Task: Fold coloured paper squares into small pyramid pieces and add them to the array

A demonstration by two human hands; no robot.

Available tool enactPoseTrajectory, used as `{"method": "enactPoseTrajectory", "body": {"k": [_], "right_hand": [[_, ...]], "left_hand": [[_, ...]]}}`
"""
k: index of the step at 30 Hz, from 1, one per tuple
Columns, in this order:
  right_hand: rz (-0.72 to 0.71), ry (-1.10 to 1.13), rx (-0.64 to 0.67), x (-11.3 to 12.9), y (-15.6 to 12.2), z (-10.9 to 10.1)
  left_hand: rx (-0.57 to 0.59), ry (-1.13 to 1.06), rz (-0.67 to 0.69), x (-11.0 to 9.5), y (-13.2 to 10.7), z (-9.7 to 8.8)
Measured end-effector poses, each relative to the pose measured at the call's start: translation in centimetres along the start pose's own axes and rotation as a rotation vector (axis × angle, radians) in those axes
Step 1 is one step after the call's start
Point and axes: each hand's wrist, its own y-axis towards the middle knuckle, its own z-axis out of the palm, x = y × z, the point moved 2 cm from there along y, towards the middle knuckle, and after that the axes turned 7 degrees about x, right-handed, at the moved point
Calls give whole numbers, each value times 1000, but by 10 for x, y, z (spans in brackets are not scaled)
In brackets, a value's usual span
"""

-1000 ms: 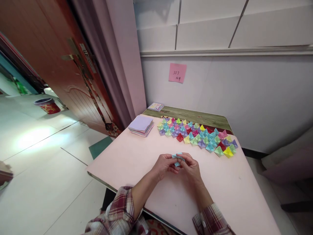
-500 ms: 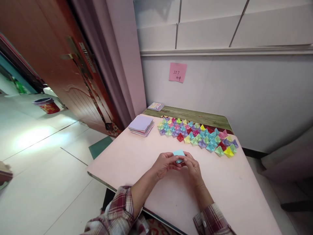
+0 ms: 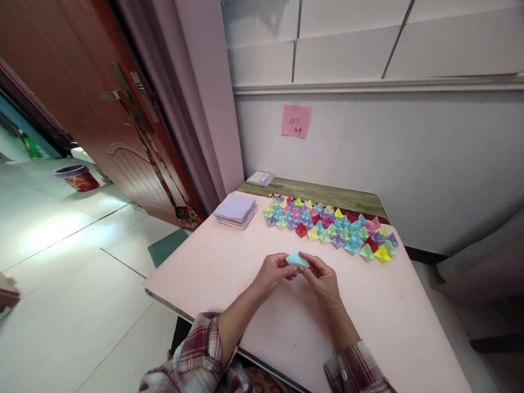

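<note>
A small light-blue folded paper piece [image 3: 297, 258] is pinched between both hands just above the pink table [image 3: 221, 262]. My left hand [image 3: 273, 274] grips its left side with closed fingers. My right hand [image 3: 322, 278] holds its right side, fingers curled. Beyond the hands lie several finished folded paper shapes [image 3: 331, 228] in many colours, packed in rows. A stack of square paper sheets [image 3: 236, 209], purple on top, rests at the table's far left.
A small pack of coloured paper [image 3: 261, 178] lies on the wooden strip [image 3: 327, 192] by the wall. A pink sticky note [image 3: 296, 121] hangs on the wall. A brown door [image 3: 98, 114] stands at left, and the tiled floor holds a red tub [image 3: 76, 177].
The blue paper piece has been turned and reshaped between the fingers; it now shows a flatter, pointed face. Both hands stayed in nearly the same place.
</note>
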Motion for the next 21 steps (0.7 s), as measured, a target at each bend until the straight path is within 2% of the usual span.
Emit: {"method": "enactPoseTrajectory", "body": {"k": [5, 10, 16, 21], "right_hand": [[-51, -149, 36, 2, 0, -3], [-46, -231, 18, -2, 0, -4], [36, -205, -6, -7, 0, -5], [74, -168, 6, -9, 2, -6]], "left_hand": [[-19, 31, 27, -1, -1, -1], [-52, 8, 74, 4, 0, -1], [-122, 4, 165, 5, 2, 1], [-179, 37, 160, 5, 2, 0]]}}
